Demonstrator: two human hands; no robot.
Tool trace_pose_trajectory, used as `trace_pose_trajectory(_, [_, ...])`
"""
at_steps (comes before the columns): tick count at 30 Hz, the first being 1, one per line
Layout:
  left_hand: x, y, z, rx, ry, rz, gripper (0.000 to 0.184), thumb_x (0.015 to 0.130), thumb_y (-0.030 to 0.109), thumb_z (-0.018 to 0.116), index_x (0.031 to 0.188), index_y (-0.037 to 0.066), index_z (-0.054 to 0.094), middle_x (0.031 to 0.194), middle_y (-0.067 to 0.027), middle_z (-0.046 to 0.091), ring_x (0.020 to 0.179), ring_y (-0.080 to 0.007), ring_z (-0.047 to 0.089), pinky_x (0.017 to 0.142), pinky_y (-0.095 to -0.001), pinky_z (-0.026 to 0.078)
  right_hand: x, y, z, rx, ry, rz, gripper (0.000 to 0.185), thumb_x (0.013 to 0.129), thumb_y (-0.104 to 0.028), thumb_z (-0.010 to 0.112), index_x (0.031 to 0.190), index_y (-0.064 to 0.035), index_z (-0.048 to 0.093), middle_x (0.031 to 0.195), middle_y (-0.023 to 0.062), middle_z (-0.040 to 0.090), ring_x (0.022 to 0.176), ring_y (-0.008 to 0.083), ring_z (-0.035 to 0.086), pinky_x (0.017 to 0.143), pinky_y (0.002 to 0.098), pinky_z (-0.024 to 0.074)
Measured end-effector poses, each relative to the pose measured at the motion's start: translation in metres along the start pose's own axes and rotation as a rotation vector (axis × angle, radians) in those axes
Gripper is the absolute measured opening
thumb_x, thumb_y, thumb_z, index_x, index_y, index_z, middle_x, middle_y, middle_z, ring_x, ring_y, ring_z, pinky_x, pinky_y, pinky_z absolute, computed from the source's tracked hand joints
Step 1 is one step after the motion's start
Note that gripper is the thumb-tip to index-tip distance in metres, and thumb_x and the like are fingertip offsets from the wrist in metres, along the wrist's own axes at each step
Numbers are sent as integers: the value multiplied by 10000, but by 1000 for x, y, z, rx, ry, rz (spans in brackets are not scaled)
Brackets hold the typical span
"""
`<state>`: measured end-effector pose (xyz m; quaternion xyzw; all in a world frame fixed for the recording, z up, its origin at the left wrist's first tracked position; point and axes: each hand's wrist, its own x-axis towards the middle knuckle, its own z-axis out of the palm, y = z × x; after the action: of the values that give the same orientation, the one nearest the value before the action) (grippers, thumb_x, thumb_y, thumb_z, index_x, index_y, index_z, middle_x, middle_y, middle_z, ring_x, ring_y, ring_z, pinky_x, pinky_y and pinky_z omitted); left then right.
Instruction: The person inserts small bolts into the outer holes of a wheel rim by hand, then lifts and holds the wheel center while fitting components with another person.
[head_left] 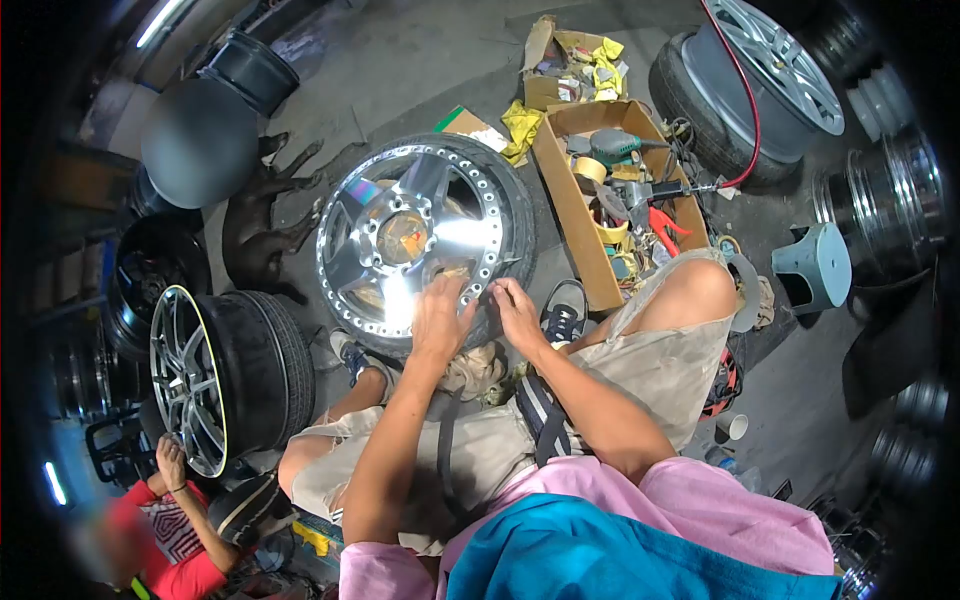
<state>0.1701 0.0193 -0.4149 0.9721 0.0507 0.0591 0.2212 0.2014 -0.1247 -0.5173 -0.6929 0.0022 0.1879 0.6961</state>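
Note:
A polished alloy wheel rim point(460, 232) with a ring of small holes round its edge lies face up on a black tire point(517, 225) before my knees. My left hand point(440, 318) rests on the near part of the rim, its fingers stretched forward over the face beside a spoke. Close by on the right, my right hand point(516, 314) is at the rim's outer edge with thumb and fingers pinched together. Whatever lies between those fingertips is too small or hidden to make out.
To the right stands a cardboard box point(575, 240) of tools, including red-handled pliers point(664, 230). Beyond are a wheel point(735, 95) with a red hose and a blue stool point(815, 268). On the left, a co-worker's hand point(172, 462) touches another wheel point(190, 385); a dark dog point(262, 220) lies nearby.

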Motion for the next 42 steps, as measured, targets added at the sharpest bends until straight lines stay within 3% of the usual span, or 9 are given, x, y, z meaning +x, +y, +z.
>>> trace_pose_trajectory(8, [8, 4, 14, 81, -10, 50, 189, 846, 92, 722, 1027, 44, 700, 975, -131, 635, 952, -360, 617, 847, -470, 476, 6, 21, 13, -57, 73, -94, 241, 1063, -226, 502, 1119, -22, 616, 1055, 112, 662, 911, 227, 671, 872, 369, 505])
trace_pose_trajectory(14, [-1, 5, 10, 159, 11, 183, 103, 867, 38, 673, 952, 13, 619, 989, -145, 588, 955, -368, 557, 836, -470, 463, 2, 9, 14, 95, 15, 65, 248, 1062, -251, 507, 1138, -33, 596, 932, 101, 654, 798, 195, 644, 781, 347, 523])
trace_pose_trajectory(17, [-12, 2, 13, 84, -102, 236, 154, 895, 56, 621, 1035, 6, 583, 1042, -155, 559, 1027, -363, 527, 885, -475, 445, 1, 15, 16, 150, -10, 131, 244, 1056, -264, 525, 1133, -40, 586, 859, 66, 627, 749, 153, 598, 713, 320, 507])
trace_pose_trajectory(29, [-38, 10, 23, 265, -178, 316, 244, 743, -59, 608, 977, -32, 543, 965, -221, 572, 958, -384, 574, 813, -480, 516, -3, 6, 10, 237, 19, 244, 271, 978, -309, 679, 988, -38, 678, 819, 22, 610, 758, 121, 518, 698, 309, 439])
trace_pose_trajectory(34, [-136, -15, 61, 109, -680, 347, 196, 847, 85, 608, 1011, -24, 610, 908, -245, 669, 871, -441, 663, 772, -543, 527, -4, 9, 9, 315, 5, 369, 360, 958, -381, 687, 993, -23, 686, 869, 62, 669, 821, 149, 565, 756, 334, 464])
trace_pose_trajectory(36, [-127, 7, 35, 152, -992, 21, 180, 921, 97, 544, 957, -2, 690, 926, -237, 711, 884, -418, 700, 797, -514, 551, -5, 16, 13, 248, 52, 310, 359, 951, -379, 694, 994, -23, 688, 870, 71, 674, 814, 157, 574, 761, 340, 469])
trace_pose_trajectory(38, [-99, 11, 3, 35, -601, -60, 262, 895, 316, 717, 993, 85, 642, 862, -234, 695, 856, -415, 695, 775, -517, 548, -4, 35, 25, 132, 121, 195, 330, 930, -346, 720, 982, -21, 693, 845, 91, 681, 788, 172, 593, 756, 350, 480])
trace_pose_trajectory(40, [-74, 1, -15, -37, -467, -174, 381, 853, 395, 786, 1020, 77, 659, 756, -192, 690, 744, -386, 694, 710, -460, 542, -6, 28, 24, 149, 97, 224, 319, 927, -337, 725, 978, -23, 695, 826, 87, 676, 778, 171, 588, 748, 353, 478])
trace_pose_trajectory(42, [-62, -19, -7, -136, -429, -319, 393, 857, 401, 780, 1053, 85, 654, 769, -184, 704, 775, -395, 696, 723, -469, 543, -5, 27, 22, 177, 76, 231, 324, 932, -356, 732, 951, -33, 705, 772, 44, 651, 720, 127, 551, 666, 321, 450])
